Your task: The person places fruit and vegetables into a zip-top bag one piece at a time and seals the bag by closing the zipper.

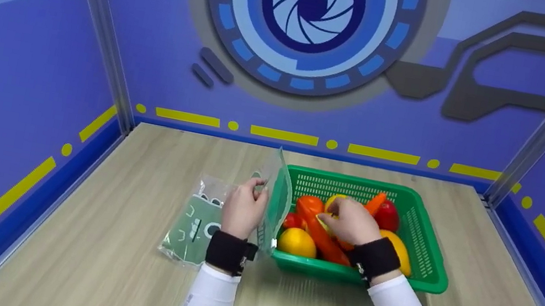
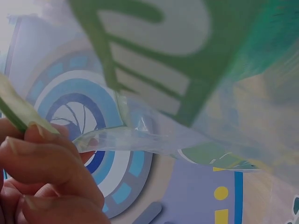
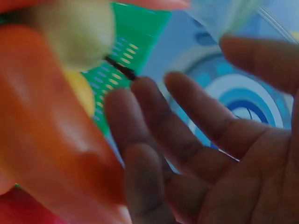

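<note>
My left hand (image 1: 244,207) pinches the edge of a clear plastic bag (image 1: 277,198) with green print, which stands upright against the left side of the green basket (image 1: 427,247). In the left wrist view the bag (image 2: 154,60) spreads out in front of the curled fingers (image 2: 51,163). Over the basket hovers my right hand (image 1: 354,222), its fingers apart and holding nothing. Close to its fingertips in the right wrist view are a pale fruit (image 3: 77,32) with a dark stem and a long orange carrot (image 3: 51,126).
Inside the basket lie an orange (image 1: 298,241), a red fruit (image 1: 387,215), a yellow-orange fruit (image 1: 400,254) and more produce. Flat on the table left of my left hand is another green-printed plastic bag (image 1: 188,231). Blue panels (image 1: 122,53) wall in the wooden table (image 1: 123,239).
</note>
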Demonstrator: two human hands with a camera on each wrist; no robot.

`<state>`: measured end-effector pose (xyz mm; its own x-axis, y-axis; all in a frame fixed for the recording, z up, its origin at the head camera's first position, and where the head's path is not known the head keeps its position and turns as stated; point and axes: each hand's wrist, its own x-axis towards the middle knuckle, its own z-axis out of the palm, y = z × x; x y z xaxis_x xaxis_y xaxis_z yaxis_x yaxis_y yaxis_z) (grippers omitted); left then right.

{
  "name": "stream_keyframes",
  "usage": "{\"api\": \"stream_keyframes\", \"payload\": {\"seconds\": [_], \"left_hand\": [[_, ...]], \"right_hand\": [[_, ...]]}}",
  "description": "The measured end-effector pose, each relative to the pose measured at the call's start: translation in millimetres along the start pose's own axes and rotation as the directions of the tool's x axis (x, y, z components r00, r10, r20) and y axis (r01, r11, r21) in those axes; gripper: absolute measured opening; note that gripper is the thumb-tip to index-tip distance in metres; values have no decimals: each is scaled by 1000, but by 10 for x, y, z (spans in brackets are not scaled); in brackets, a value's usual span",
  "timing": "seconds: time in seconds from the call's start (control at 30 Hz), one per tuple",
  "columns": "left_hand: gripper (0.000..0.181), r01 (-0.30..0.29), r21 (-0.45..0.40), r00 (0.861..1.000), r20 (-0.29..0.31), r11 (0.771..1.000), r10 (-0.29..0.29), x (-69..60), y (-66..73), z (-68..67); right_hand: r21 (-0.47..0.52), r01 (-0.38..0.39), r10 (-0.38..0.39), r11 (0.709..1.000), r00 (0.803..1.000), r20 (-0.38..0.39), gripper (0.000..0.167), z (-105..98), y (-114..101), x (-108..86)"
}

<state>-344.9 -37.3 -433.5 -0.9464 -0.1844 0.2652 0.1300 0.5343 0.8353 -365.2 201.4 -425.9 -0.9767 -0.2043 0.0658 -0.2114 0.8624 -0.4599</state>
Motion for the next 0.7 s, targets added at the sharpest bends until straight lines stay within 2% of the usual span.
{"api": "stream_keyframes", "payload": {"seconds": [0.17,0.4,0.5,0.7], "left_hand": [[28,-14,26,1000,-9,1000,15,0,0,13],[29,1,20,1000,0,1000,-1,0,3,14],[30,-2,21,1000,3,1000,2,6,6,17],[30,23,6,999,24,1000,-23,2,-6,33]], "right_hand": [[-139,69,-59,988,995,77,40,111,32,28],[-203,133,-92,970,975,202,61,153,-23,29],[-183,131,-91,974,972,216,60,146,-27,42],[-33,95,-86,995,973,212,49,142,58,58]]}}
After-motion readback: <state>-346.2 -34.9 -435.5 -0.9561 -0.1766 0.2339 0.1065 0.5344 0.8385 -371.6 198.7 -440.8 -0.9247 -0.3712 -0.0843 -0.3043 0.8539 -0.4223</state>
